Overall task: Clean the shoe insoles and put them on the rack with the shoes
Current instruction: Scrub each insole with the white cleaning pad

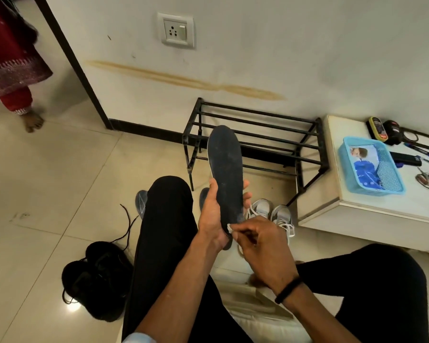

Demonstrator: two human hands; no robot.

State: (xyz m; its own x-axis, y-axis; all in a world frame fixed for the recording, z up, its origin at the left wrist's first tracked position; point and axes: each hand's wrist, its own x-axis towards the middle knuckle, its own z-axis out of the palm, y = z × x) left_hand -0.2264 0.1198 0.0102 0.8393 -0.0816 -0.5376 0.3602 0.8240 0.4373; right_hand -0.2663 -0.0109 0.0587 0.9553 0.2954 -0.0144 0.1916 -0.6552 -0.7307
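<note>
Head view, nearest first: two legs in black trousers [164, 243] framed the scene, with the forearms reaching forward between them. The right hand [263, 246], a black band [287, 290] on its wrist, had its fingers curled and pinched a small white wipe [229, 227] against the heel end of the insole. The left hand [214, 219] gripped the lower half of the insole [226, 169], thumb on the near edge and fingers wrapped behind. This insole was a long, flat, dark blade with a rounded toe pointing up, a dusty matte face and a thin pale rim; it stood nearly upright in front of the rack.

On the glossy cream floor tiles [60, 184], a pair of black shoes [97, 278] with loose laces lay left of the left leg. A pair of grey mesh shoes with white laces [273, 214] stood just beyond the hands, and two grey-blue pieces [141, 201] showed either side of the left knee.

Farther back stood the black metal rack [255, 137], made of thin parallel bars, against the white wall [258, 45]. To its right a white cabinet [352, 206] carried a blue plastic lattice basket [391, 186], polish tins and pens. A socket plate [175, 30] and a brownish streak marked the wall.
</note>
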